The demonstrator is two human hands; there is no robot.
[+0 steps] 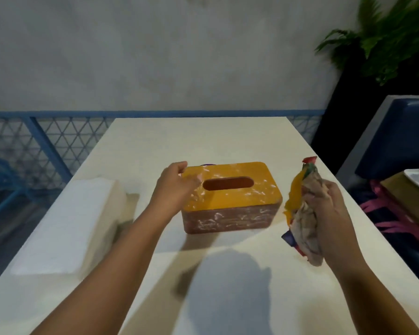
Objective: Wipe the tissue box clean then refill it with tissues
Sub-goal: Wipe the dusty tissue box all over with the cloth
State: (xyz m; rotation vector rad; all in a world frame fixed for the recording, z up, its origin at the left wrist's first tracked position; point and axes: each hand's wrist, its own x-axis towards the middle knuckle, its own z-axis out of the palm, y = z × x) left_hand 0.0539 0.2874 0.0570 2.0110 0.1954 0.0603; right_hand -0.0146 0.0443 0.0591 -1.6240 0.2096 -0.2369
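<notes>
A wooden tissue box (237,201) with an orange lid and an oval slot stands in the middle of the white table (203,141). White smears cover its lid and front wall. My left hand (173,187) grips the box's left end, thumb over the far left corner. To the right of the box, my right hand (329,213) holds a crumpled multicoloured cloth (302,209) above the table, not touching the box. A stack of white tissues (68,226) lies on the table to the left.
A blue mesh railing (46,141) runs behind the table on the left. On the right stand a blue seat (402,141), a dark bag with pink straps (392,218), and a potted fern (382,39) in the corner.
</notes>
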